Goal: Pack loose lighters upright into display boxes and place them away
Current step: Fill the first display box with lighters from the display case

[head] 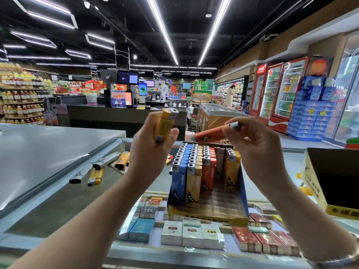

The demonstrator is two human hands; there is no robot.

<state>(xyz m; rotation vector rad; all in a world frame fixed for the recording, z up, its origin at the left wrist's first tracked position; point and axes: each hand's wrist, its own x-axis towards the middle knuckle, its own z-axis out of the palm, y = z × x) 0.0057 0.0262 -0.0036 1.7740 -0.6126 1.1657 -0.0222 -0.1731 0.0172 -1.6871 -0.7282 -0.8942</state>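
A yellow lighter [166,123] is clasped upright in the left hand's grip [153,140], and an orange lighter [211,135] is pinched nearly level in the right hand's grip [250,144]. Both are held above the display box [240,220], where lighters stand in rows. Loose lighters [97,171] lie on the surface [48,148] to the left.

Cigarette packs [191,235] under glass counter [108,183]

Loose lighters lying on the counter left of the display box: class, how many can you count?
5 clearly: two dark-capped pale ones, three yellow. The left hand may hide others.
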